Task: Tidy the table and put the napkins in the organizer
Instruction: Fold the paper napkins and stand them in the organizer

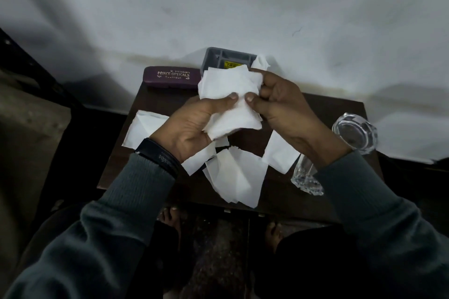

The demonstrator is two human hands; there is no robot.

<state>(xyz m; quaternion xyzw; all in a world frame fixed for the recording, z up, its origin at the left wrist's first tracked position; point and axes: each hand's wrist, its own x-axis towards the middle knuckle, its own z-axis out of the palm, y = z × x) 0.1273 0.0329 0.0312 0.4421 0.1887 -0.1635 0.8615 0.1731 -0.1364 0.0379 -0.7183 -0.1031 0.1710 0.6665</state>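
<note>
Both hands hold a white napkin (228,94) above the middle of the small dark table (325,114). My left hand (192,124) grips its lower left part, thumb on top. My right hand (279,107) pinches its right edge. Several more white napkins lie on the table: one at the left (143,131), a loose pile at the front (238,177), one to the right (279,153). The grey organizer (213,58) stands at the back edge, partly hidden by the held napkin. A crumpled napkin (261,62) shows at its right side.
A maroon spectacle case (170,77) lies at the back left of the table. A clear glass ashtray (354,132) sits at the right edge, with a clear drinking glass (306,175) in front of it. A white wall rises behind. My bare feet are below the table.
</note>
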